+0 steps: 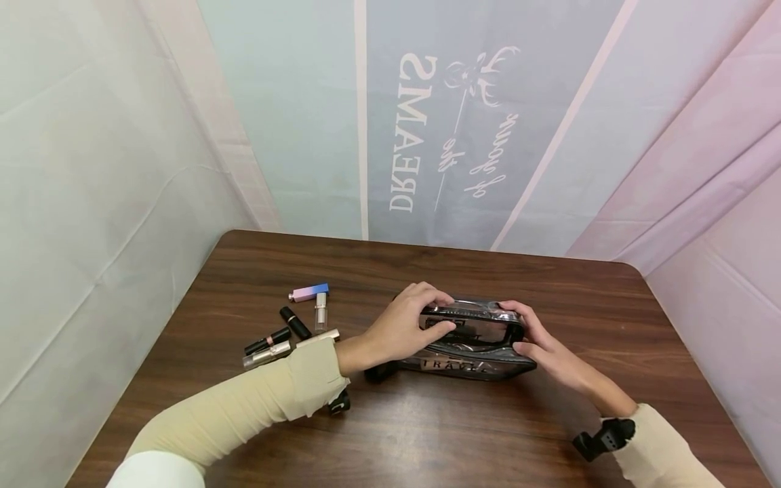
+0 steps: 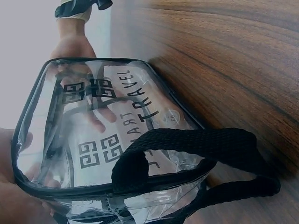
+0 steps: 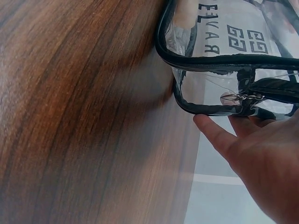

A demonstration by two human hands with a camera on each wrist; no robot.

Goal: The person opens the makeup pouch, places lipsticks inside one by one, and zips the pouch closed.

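Observation:
A clear toiletry bag (image 1: 464, 367) with black piping and "TRAVEL" lettering stands on the table before me. My left hand (image 1: 399, 329) holds its left part from above, thumb in front and fingers toward the back. At the right end, my right hand (image 1: 549, 349) grips the bag between thumb and fingers. A black woven strap (image 2: 187, 140) loops off one end in the left wrist view. The right wrist view shows a metal zip pull (image 3: 238, 97) near the right fingers. Through the plastic, parts of a hand are visible; the left fingertips are partly hidden there.
Several lipstick tubes lie left of the bag, partly behind my left forearm: a pink-and-blue tube (image 1: 309, 293), a clear-capped one (image 1: 321, 312), a black one (image 1: 295, 322) and others. The brown wooden table (image 1: 415, 434) ends at a printed curtain (image 1: 305, 135).

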